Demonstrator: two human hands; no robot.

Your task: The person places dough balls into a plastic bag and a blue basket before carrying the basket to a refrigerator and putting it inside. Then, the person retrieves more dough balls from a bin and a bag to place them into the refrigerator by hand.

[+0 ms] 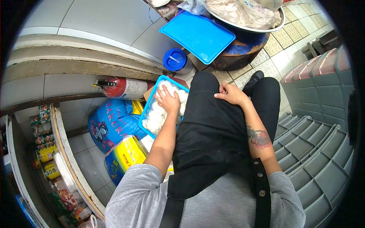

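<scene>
My left hand [167, 100] lies on top of white rounded lumps [154, 121] in a light blue plastic basket [142, 122]. Its fingers are spread over them; I cannot make out what the lumps are. The basket stands to the left of my black-clad legs. On my thigh rests my right hand [231, 93], fingers loosely bent, thumb apart from them, and nothing visible in it.
Beside the basket are a red fire extinguisher [121, 86], a blue sack [114, 121] and a yellow rice bag [127, 154]. Ahead stand a blue-lidded container [175, 59], a blue lid [201, 36] and a basin [282, 22] with bagged contents. Grey crates [323, 159] flank my right.
</scene>
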